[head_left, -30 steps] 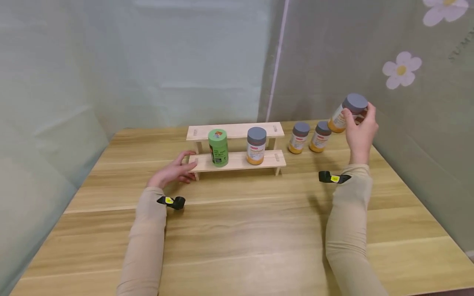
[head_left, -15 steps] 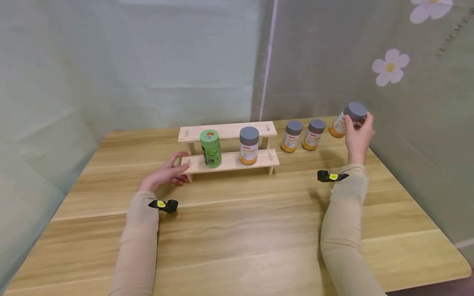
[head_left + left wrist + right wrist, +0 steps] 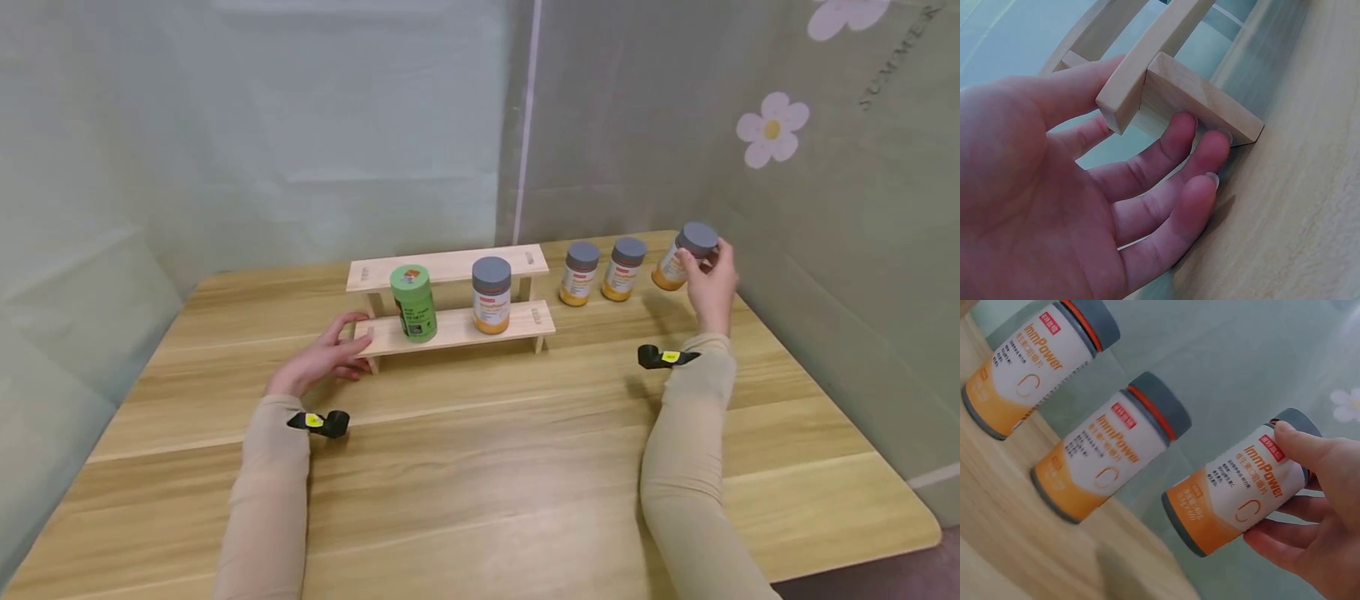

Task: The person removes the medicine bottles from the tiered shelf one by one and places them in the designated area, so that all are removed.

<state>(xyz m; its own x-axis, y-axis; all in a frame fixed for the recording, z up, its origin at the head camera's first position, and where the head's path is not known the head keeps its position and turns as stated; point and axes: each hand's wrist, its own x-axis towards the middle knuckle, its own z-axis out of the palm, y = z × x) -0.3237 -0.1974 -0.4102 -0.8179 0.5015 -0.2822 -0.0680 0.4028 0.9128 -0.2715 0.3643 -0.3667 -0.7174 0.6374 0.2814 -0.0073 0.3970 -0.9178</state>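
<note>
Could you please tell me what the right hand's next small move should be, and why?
Probably lower and straighten the held bottle toward the table: the right hand grips it tilted, apparently raised, beside a matching bottle standing upright.

Smooth matt wooden rack [image 3: 453, 323], plastic-looking bottle [image 3: 1235, 494] with matt lid [image 3: 1299, 419], satiny wood-grain tabletop [image 3: 487, 467], creased cloth-like backdrop [image 3: 337, 125].

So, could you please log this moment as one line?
left hand: grips wooden stand | right hand: holds tilted bottle | stand: green jar, second bottle | table: two bottles
</note>
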